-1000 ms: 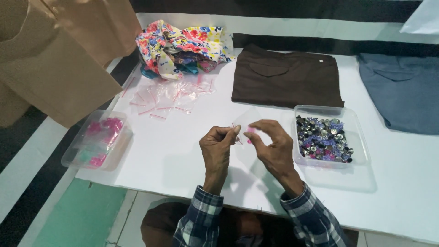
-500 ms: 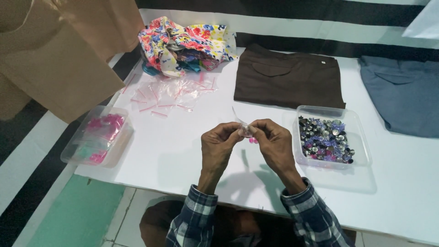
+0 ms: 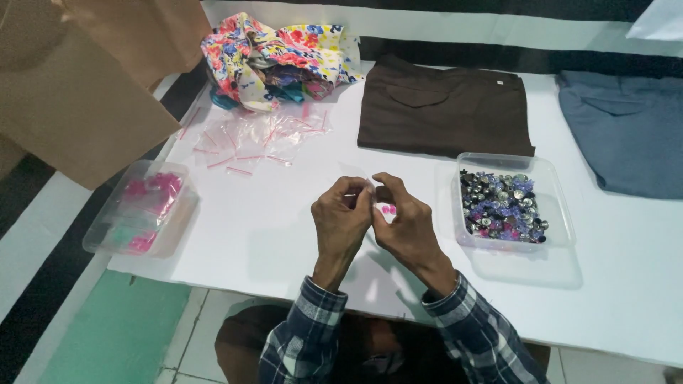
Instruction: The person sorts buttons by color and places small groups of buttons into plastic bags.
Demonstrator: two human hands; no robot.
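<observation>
White tabletop (image 3: 270,235), smooth and matt, over pale floor tiles with a green patch. Far left: clear lidded plastic tub (image 3: 139,208) of pink pieces. Loose clear zip bags (image 3: 256,139) below a crumpled floral cloth (image 3: 274,57). Centre: left hand (image 3: 343,217) and right hand (image 3: 405,224), fingertips pinched together on a small clear bag (image 3: 384,208) holding pink bits, possibly buttons. Folded brown garment (image 3: 445,107). Clear open tray (image 3: 555,213) of metallic buttons. Grey garment (image 3: 626,131) far right.
</observation>
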